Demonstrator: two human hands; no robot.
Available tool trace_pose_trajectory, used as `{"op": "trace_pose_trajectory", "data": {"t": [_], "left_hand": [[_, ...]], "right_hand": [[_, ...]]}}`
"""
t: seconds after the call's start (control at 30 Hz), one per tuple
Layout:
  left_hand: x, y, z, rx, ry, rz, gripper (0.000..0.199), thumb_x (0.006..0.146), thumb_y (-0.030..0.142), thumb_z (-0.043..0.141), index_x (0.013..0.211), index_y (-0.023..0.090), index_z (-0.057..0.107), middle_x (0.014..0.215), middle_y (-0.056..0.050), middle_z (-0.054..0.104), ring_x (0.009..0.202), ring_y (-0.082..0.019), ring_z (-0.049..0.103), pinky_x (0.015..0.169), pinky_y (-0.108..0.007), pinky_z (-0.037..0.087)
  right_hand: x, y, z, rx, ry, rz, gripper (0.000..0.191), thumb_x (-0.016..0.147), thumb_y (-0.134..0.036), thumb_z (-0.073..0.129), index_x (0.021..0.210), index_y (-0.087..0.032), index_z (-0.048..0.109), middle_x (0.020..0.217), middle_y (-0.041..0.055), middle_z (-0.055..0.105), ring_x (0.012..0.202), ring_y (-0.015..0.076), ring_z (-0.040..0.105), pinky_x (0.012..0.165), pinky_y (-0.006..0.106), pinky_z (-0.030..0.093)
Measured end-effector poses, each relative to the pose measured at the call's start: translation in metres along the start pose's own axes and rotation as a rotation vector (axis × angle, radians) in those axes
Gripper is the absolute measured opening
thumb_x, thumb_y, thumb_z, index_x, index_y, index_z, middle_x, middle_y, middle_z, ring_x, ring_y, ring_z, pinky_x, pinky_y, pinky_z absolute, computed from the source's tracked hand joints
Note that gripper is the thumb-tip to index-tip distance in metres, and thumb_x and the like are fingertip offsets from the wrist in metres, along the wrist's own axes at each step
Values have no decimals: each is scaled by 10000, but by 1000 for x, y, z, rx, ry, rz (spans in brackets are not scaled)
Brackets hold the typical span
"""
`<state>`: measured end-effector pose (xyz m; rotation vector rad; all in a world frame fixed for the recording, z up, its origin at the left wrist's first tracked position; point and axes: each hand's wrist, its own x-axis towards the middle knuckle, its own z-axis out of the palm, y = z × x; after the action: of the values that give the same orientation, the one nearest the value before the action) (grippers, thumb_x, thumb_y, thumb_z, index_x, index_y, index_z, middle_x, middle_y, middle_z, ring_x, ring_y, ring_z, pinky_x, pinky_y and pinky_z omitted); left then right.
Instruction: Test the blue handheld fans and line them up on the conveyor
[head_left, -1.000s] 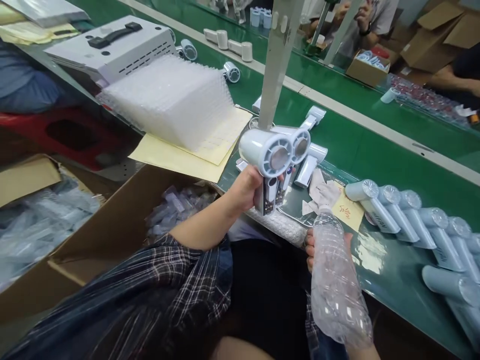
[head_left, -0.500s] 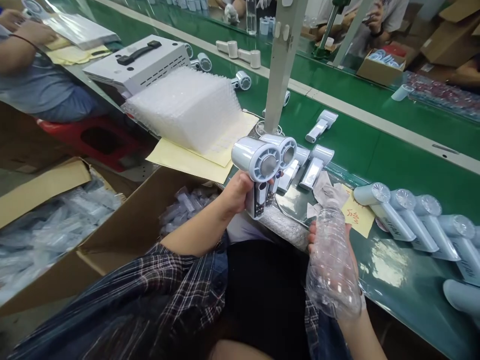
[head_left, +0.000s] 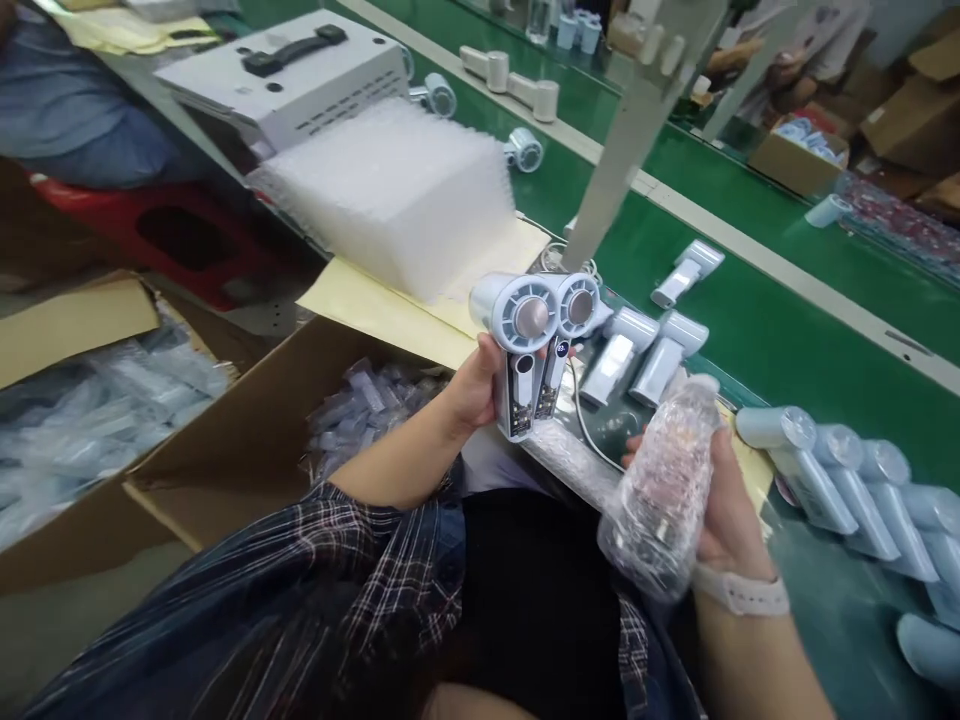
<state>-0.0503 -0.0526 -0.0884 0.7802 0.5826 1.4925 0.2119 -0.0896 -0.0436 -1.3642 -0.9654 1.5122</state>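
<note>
- Both hands: apart from each other, each clamped on an item. Clock positions are read from the person, with 12 o'clock straight ahead.
- Left hand (head_left: 474, 388), 12 o'clock: grips two pale blue handheld fans (head_left: 519, 318) side by side, heads up, round metal discs facing the person. Their handles expose small electronic components; one carries a lit round display (head_left: 562, 348).
- Right hand (head_left: 729, 500), 2 o'clock: wraps a clear plastic bottle (head_left: 660, 490), tilted, its neck away from the person; motion blurs its detail. A white wristband (head_left: 746, 593) encircles the wrist.
- Two more fans (head_left: 619, 355), 1 o'clock: lie beyond the bottle on the green bench (head_left: 825, 592).
- Fan row (head_left: 859, 510), 2 o'clock: lies past the right hand.
- Bubble-wrap stack (head_left: 390, 190), 11 o'clock: rests on yellow sheets (head_left: 375, 310).
- Cardboard box (head_left: 217, 430), 10 o'clock: holds clear plastic pieces (head_left: 367, 400).
</note>
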Motion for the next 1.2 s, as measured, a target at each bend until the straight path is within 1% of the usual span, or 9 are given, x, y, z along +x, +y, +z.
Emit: {"op": "trace_pose_trajectory", "data": {"t": [0.2,0.4,0.47,0.57,0.63,0.73,0.87,1.0,1.2], "left_hand": [[-16,48,-22,-89,160,221,728,673,931,785,893,241,719,802,-43,667,1295,-416,725,1045,-545,661],[-33,64,-35,-8,256,245,777,664,971,745,812,213,662,860,-72,706,1269,-413,731,1069,-557,652],[-34,62,-41,30,258,227,811,646,1000,724,782,205,643,924,-101,743,1274,-410,727,1062,-546,654],[-25,56,-47,58,236,237,828,625,1021,711,747,207,623,1000,-128,775,1285,-407,719,1019,-521,668],[-12,48,-44,62,198,233,822,637,1032,686,738,219,626,988,-121,777,1277,-404,722,967,-504,680],[13,29,-19,45,132,185,829,673,1058,616,759,234,651,883,-93,742,1270,-402,724,915,-495,682],[36,-4,58,-35,-36,28,842,727,1044,589,869,220,692,878,-82,715,1319,-411,703,934,-513,675],[36,-29,133,-130,-223,-103,810,855,987,507,881,194,665,1084,-105,752,1380,-420,673,998,-553,658],[48,-62,143,-173,-276,-286,796,839,970,551,824,177,618,1272,-159,741,1453,-401,618,1082,-508,626]], "right_hand": [[118,-81,100,-245,-41,-485,780,597,-687,963,1130,-213,648,1121,127,723,1196,357,709,1096,568,551],[178,-65,191,-784,-38,-743,848,819,-615,820,1456,-176,474,1402,240,680,1268,381,698,1116,605,551],[167,-65,167,-816,-68,-703,932,805,-613,829,1532,-181,435,1456,241,667,1276,374,695,1091,573,574],[119,-80,74,-901,75,-731,846,803,-574,811,1523,-230,530,1391,178,716,1191,343,718,1011,532,586],[73,-82,4,-1083,360,-613,304,901,-487,690,1119,-285,757,1042,113,787,939,311,726,922,529,535],[17,-49,-61,-1281,532,-159,358,885,-474,658,583,-300,575,542,65,555,539,259,477,658,477,390],[2,26,-68,-1166,547,-110,309,799,-428,766,688,-275,521,597,10,551,559,200,455,625,363,334],[7,52,-64,-941,577,-168,249,822,-399,721,781,-259,519,694,7,583,663,201,522,703,348,382],[7,52,-78,-414,410,-255,493,786,-629,713,1035,-223,587,777,6,675,668,195,634,738,378,538]]}}
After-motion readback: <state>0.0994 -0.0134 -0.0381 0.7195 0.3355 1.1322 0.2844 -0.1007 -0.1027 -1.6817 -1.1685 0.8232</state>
